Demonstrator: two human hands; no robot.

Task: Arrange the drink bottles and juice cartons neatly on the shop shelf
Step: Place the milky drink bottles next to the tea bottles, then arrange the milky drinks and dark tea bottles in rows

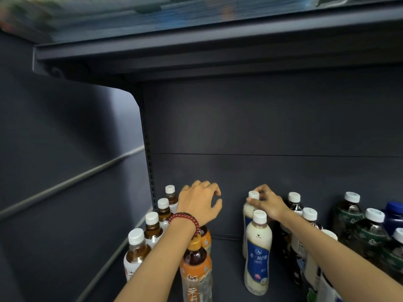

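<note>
The right hand [269, 204] is on the rear creamy white plastic bottle with a blue label [248, 216], which stands upright deep on the dark grey metal shelf [227, 269]. Thumb and fingertips pinch its white cap from above. Right in front of that pinched bottle stands a matching creamy bottle [258, 253], upright, so close I can't tell if they touch. Left of the pinched bottle, across a bare strip of shelf, the left hand [199, 201], with a red bead bracelet [184, 221] at the wrist, hovers with fingers loosely curled, thumb apart, nothing in its grasp. Under that wrist, left and forward of the pinched bottle, stand orange-labelled tea bottles [196, 269]. Further left, a row of four brown tea bottles with white caps [152, 227] runs front to back. Right of the pinched bottle come dark bottles with white caps [294, 203], then green-labelled dark bottles [370, 232] beyond them
</note>
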